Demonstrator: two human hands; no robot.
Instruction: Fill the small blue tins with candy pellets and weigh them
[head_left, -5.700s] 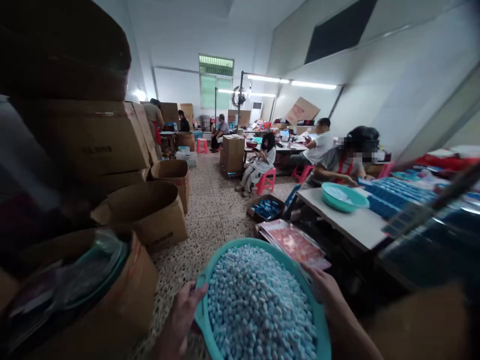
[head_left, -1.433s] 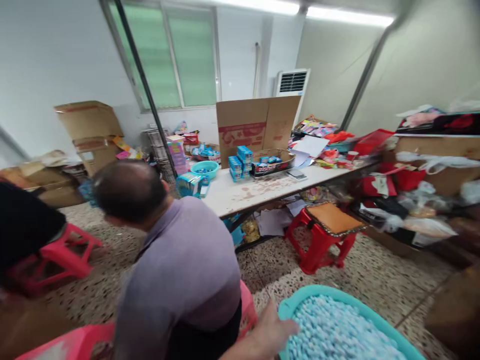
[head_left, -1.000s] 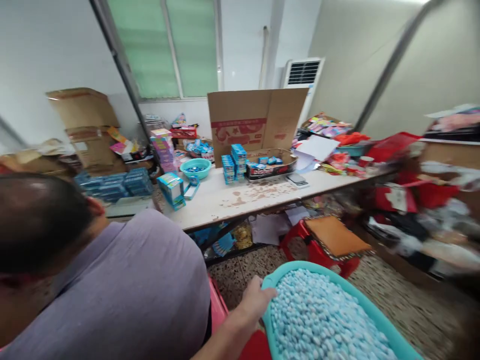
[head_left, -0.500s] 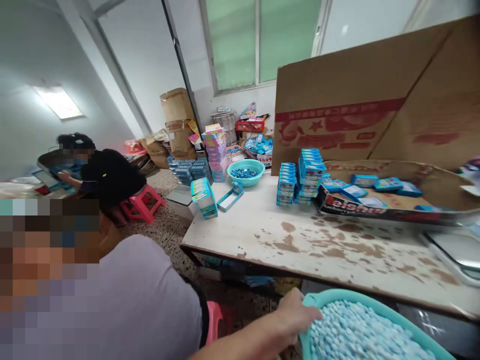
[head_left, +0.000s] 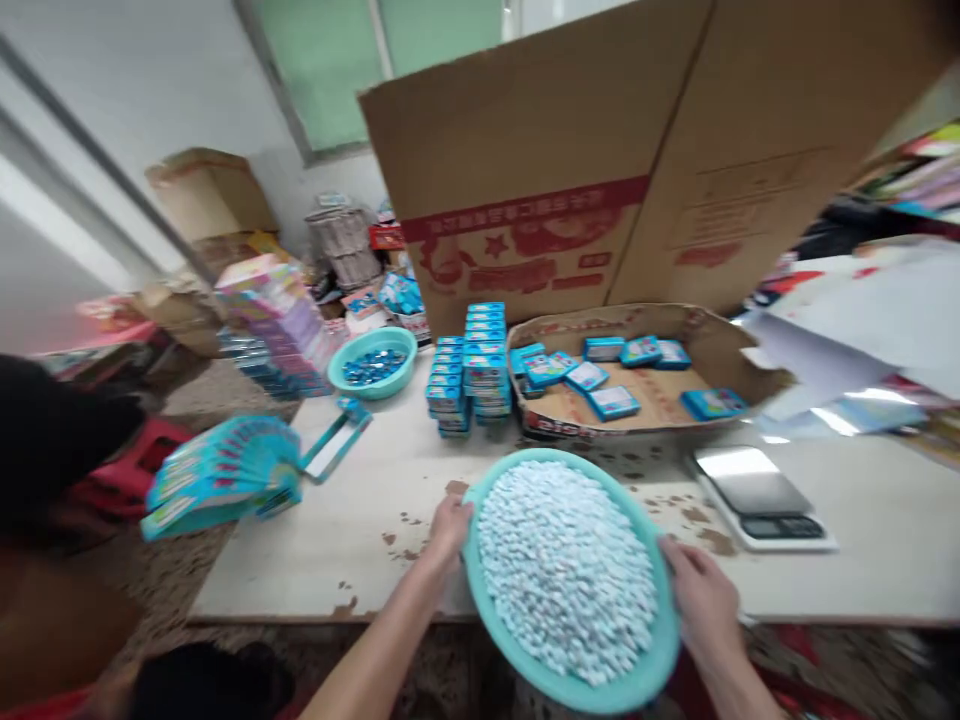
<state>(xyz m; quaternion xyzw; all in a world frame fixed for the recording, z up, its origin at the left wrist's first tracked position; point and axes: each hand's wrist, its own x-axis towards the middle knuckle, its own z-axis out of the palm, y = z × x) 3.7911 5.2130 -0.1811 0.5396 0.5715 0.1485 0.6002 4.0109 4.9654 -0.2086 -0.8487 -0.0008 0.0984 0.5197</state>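
A teal plastic basin [head_left: 654,668] heaped with small pale-blue pieces [head_left: 566,565] rests partly over the near edge of a worn white table [head_left: 360,520]. My left hand [head_left: 448,530] grips the basin's left rim. My right hand [head_left: 697,592] grips its right rim. Just beyond the basin are stacks of small blue boxes [head_left: 472,365] and a shallow cardboard tray [head_left: 712,350] with several loose blue boxes in it.
A digital scale [head_left: 757,497] lies right of the basin. A smaller teal bowl [head_left: 373,361] of dark-blue pieces and a fanned pack of blue boxes [head_left: 221,475] are at left. A tall cardboard panel [head_left: 570,150] stands behind. Another person's dark head [head_left: 45,430] is at far left.
I have come up to the table and the basin now sits over its near edge, both hands in view on the rim. The person in the purple shirt has left the view.
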